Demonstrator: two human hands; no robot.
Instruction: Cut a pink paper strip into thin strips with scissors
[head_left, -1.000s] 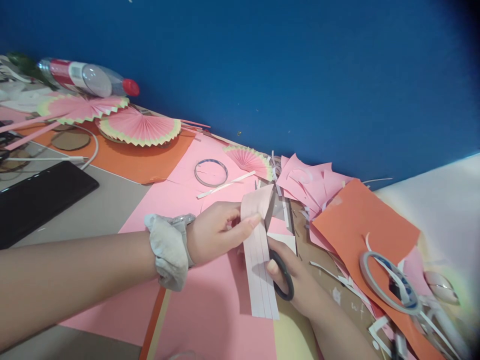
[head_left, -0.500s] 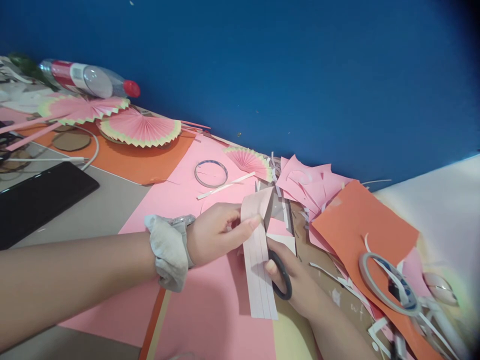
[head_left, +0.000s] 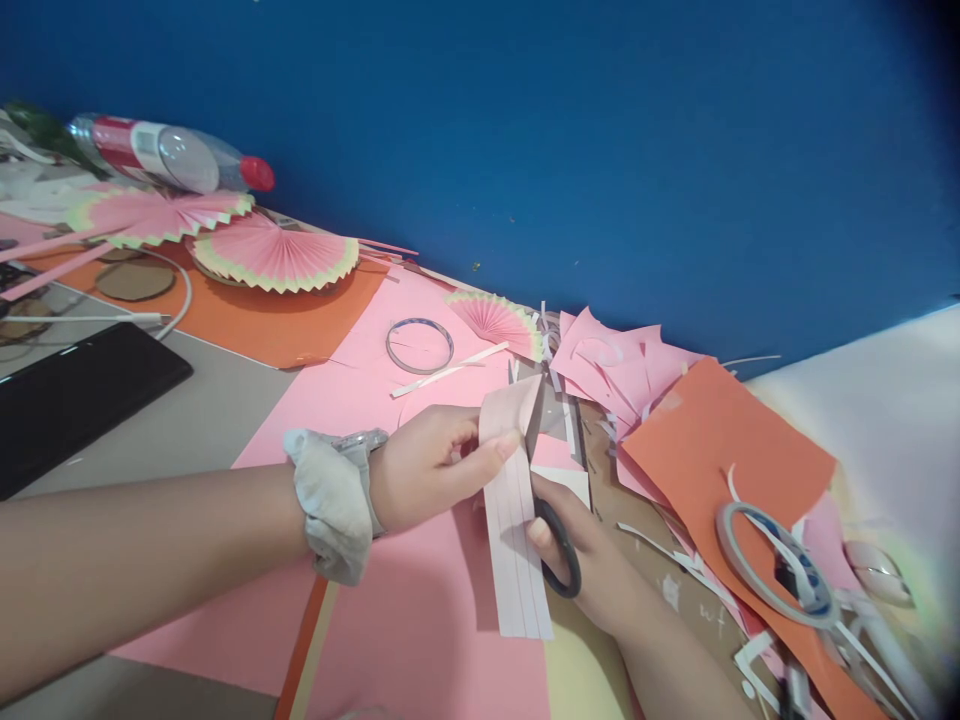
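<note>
My left hand [head_left: 431, 465] pinches a folded white paper strip [head_left: 517, 560] near its top, thumb across the front. Several lengthwise lines or slits run down the strip, and its lower end hangs free. My right hand [head_left: 585, 555] is closed on scissors with a black handle [head_left: 559, 548], its thumb through a loop. The blades are hidden behind the paper, so whether they touch it I cannot tell. Beneath both hands lies pink paper [head_left: 405, 630], with a pale yellow sheet [head_left: 589, 665] beside it.
Pleated pink paper fans [head_left: 277, 255] and a plastic bottle [head_left: 180, 155] lie by the blue wall [head_left: 525, 150]. A black phone [head_left: 90, 400] rests at left. Tape rolls [head_left: 776, 565], orange paper [head_left: 735, 440] and pink scraps [head_left: 615, 360] clutter the right side.
The view has shifted very slightly. Both hands, the paper strip and the scissors keep almost the same pose.
</note>
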